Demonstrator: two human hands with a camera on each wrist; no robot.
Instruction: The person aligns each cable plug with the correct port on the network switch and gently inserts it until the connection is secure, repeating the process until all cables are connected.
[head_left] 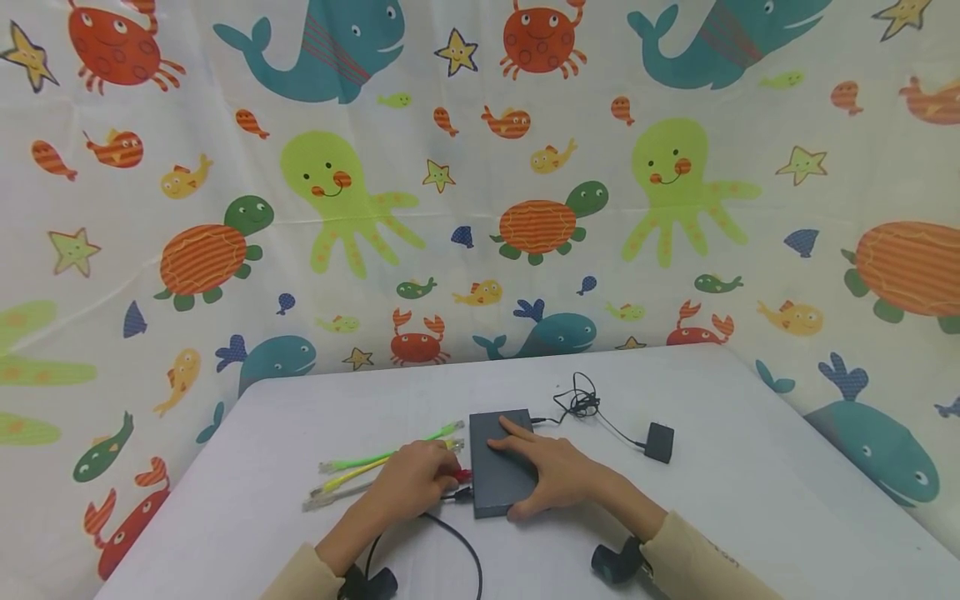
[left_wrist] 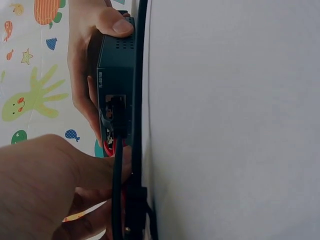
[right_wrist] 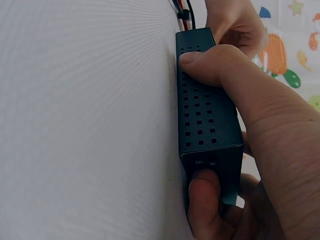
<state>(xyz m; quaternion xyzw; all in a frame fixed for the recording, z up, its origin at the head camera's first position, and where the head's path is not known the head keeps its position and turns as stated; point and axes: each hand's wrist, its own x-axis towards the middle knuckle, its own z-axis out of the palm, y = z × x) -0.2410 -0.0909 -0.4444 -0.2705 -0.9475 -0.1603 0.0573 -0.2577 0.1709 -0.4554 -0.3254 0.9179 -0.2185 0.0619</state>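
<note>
A dark network switch (head_left: 498,487) lies flat on the table. My right hand (head_left: 558,473) holds it from the right, fingers spread over its top and thumb against its near right side. In the right wrist view, the thumb presses the vented wall of the switch (right_wrist: 200,115). At the switch's left side my left hand (head_left: 414,477) pinches a red cable (head_left: 465,475) close to the ports; its plug is partly hidden. Beside it, a black cable's plug (left_wrist: 119,120) sits in a port. Green (head_left: 360,462), yellow (head_left: 352,477) and grey cables (head_left: 326,498) lie left of my left hand.
From the switch's far right corner a tangled black cord (head_left: 582,404) runs to a power adapter (head_left: 659,442). The black cable (head_left: 468,546) loops toward the near edge of the white table (head_left: 720,500). A curtain printed with sea animals (head_left: 465,283) hangs behind.
</note>
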